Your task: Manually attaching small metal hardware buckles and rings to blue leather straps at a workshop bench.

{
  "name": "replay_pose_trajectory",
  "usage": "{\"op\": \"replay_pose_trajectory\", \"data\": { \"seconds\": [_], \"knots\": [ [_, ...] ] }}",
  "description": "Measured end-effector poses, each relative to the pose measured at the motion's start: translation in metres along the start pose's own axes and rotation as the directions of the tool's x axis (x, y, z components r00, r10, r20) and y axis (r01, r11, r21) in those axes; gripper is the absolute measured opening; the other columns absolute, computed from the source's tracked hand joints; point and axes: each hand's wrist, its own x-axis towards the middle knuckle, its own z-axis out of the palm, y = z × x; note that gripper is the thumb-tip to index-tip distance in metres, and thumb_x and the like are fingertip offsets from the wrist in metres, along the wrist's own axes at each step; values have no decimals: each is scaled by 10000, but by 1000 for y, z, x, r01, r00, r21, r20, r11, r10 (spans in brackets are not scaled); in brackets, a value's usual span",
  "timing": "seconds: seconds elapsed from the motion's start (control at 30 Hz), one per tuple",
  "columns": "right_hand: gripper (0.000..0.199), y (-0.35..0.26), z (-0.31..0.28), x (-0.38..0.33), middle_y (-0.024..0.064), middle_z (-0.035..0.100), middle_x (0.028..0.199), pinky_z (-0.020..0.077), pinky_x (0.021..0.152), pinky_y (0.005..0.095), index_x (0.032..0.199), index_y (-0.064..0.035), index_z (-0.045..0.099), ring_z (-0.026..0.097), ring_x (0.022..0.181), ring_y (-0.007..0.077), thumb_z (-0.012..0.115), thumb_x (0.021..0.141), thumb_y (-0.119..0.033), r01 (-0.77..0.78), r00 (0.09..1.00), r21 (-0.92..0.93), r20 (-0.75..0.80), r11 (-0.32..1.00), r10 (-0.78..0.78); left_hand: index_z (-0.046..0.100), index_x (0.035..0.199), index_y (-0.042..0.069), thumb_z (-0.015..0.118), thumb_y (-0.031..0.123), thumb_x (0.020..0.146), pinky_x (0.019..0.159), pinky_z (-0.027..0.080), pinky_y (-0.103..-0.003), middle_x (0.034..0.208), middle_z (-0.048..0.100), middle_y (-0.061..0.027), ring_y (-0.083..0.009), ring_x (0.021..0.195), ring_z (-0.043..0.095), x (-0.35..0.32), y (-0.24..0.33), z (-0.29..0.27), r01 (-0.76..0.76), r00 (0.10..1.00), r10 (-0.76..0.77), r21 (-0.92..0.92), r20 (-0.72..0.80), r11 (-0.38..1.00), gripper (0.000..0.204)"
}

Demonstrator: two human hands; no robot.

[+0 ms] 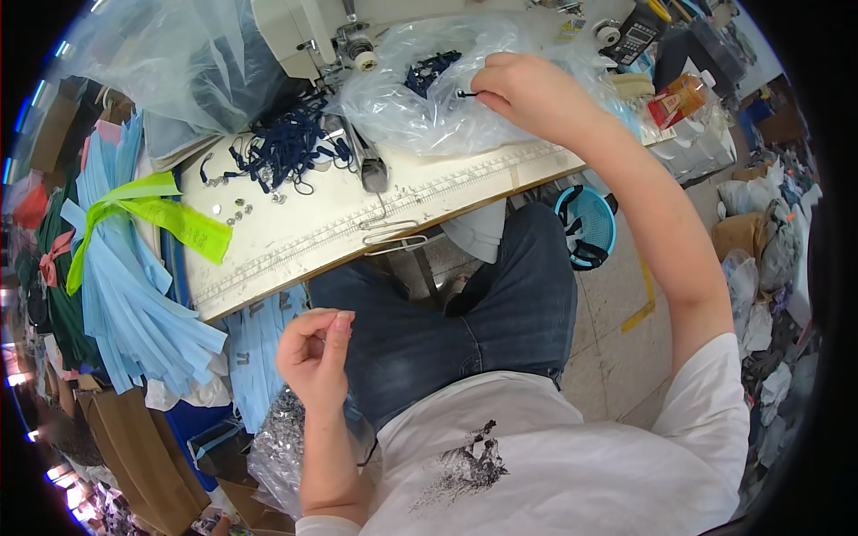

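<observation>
My right hand reaches across the table, its fingers pinched on a small dark cord piece. Below that hand lies an open clear plastic bag with a clump of navy cord pieces inside. Over my lap, near the table's front edge, my left hand is closed with thumb and fingertips together; whether anything is between them cannot be seen. A loose pile of navy cord loops sits left of the bag, with several small metal pieces beside it.
A sewing machine stands at the back. Light blue fabric strips tied with a neon yellow band hang at the left edge. On the right are a bottle and, below the table, a blue basket.
</observation>
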Motion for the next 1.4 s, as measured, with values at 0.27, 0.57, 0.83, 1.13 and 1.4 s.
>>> {"op": "replay_pose_trajectory", "data": {
  "seconds": [0.27,0.57,0.83,1.13,1.4],
  "knots": [
    [165,-3,-36,33,50,570,680,416,528,277,955,-33,672,533,573,170,634,882,-177,157,916,2,-373,988,-145,621,937,-10,667,-38,859,633,451,-185,898,678,-97,-75,718,574,17,5,-9,-44,997,52,130,-57,991,95],
    [222,-78,-55,-6,-49,429,616,243,419,203,985,-8,660,337,482,42,549,925,-191,-311,868,950,284,2,407,674,963,33,745,151,798,637,448,-294,814,617,-60,-179,695,554,113,19,9,-267,950,292,770,109,579,215],
    [192,-152,-3,-114,3,494,737,229,399,187,1101,-26,529,325,496,29,472,1015,-187,-557,686,502,727,-661,-26,668,900,43,744,188,785,764,449,-386,853,602,-95,-293,855,564,139,-6,17,-408,894,325,859,308,309,200],
    [243,-182,33,-152,-27,475,723,227,427,167,1040,-3,594,327,538,14,538,995,-235,-423,741,342,663,-839,-104,557,898,17,616,53,907,860,467,-311,1148,636,-182,-224,971,613,154,27,23,-630,762,643,326,80,705,70],
    [169,-179,34,-166,34,597,823,222,407,157,1063,-35,597,360,528,-6,580,971,-176,-299,781,318,623,-900,-39,522,1015,3,457,126,1013,617,505,-304,714,542,-62,-165,607,546,33,44,48,-28,993,63,-318,100,948,139]
  ]
}}
